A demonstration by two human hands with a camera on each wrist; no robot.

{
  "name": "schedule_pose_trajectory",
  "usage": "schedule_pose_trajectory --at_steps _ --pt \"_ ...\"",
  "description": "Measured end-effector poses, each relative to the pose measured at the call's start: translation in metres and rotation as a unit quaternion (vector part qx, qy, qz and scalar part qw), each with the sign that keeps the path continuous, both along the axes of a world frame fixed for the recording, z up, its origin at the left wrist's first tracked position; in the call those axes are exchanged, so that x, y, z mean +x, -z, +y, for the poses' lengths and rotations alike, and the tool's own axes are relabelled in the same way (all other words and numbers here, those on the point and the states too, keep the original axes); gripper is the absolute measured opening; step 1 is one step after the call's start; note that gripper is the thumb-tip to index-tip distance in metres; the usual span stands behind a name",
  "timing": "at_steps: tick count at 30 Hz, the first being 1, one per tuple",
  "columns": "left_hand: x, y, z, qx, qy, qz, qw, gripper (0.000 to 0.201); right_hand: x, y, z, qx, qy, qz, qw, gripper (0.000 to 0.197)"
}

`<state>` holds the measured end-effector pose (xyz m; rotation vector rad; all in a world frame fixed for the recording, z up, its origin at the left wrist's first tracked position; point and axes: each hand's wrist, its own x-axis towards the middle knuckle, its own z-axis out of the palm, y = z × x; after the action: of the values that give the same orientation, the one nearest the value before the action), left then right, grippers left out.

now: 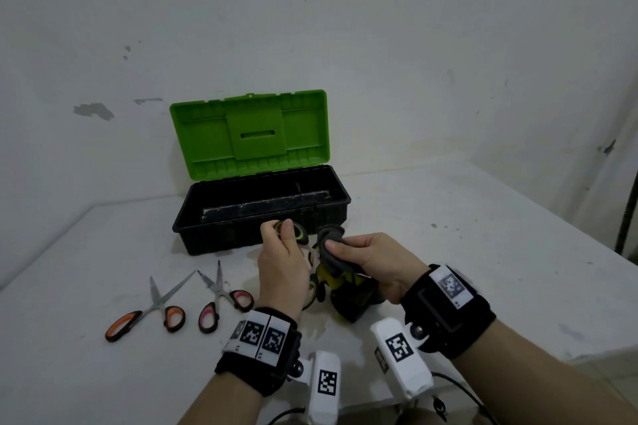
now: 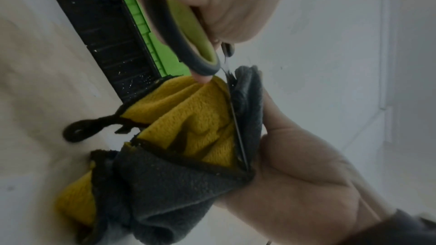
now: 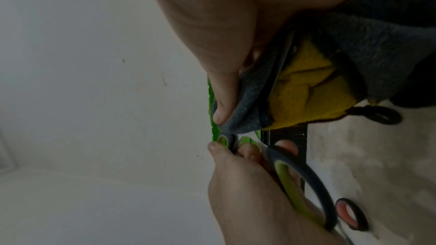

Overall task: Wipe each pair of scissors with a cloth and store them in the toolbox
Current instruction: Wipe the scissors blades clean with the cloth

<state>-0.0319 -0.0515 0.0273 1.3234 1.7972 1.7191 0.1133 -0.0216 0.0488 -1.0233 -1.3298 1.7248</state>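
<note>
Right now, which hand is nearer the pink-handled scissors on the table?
Left. The left hand, gripping the green-handled scissors, is just right of the pink-handled scissors; the right hand, gripping the cloth, is farther right.

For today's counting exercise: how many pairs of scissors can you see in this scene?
3. The green-handled scissors are in the left hand; the orange-handled scissors and pink-handled scissors lie on the table. The toolbox may hide more.

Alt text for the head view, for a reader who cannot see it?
Left hand holds green-handled scissors while right hand wipes them with a grey-yellow cloth. Behind, an open toolbox; two more scissors lie left.
</note>
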Motion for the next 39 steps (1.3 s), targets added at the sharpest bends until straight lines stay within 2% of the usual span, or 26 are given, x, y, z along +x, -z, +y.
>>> schedule_pose_trajectory --at_steps 5,11,20,23,25,30,33,39 --pt "0.004 0.001 -0.004 0.007 0.013 0.026 1.000 0.023 -0.004 0.003 0.004 -0.008 0.002 -0.027 1.000 0.023" --pt "-0.002 0.007 -0.003 -0.015 0.015 0.027 0.999 0.027 -0.001 0.001 0.002 -0.042 0.020 0.006 0.999 0.011" --pt "-0.008 0.012 -0.006 -0.014 -0.005 0.021 1.000 0.024 0.017 -0.004 0.017 -0.064 0.194 0.084 0.975 0.031" --pt "-0.012 0.013 -0.005 -0.017 -0.022 0.017 0.999 0.025 0.022 -0.005 0.014 -0.037 0.153 0.060 0.986 0.032" --pt "-0.011 0.011 -0.003 -0.016 -0.029 0.011 0.999 0.028 0.018 -0.003 0.006 -0.033 0.110 0.041 0.993 0.024" --pt "0.000 0.005 0.000 0.004 -0.008 0.026 1.000 0.027 0.000 0.002 0.000 -0.044 0.036 0.035 0.998 0.024" --pt "0.003 0.003 -0.001 0.006 0.006 0.034 0.999 0.026 -0.004 0.002 0.000 -0.047 0.028 0.016 0.998 0.013" --pt "0.000 0.004 -0.002 -0.008 0.016 0.033 0.999 0.027 -0.003 0.006 -0.001 -0.057 0.048 0.016 0.997 0.024"
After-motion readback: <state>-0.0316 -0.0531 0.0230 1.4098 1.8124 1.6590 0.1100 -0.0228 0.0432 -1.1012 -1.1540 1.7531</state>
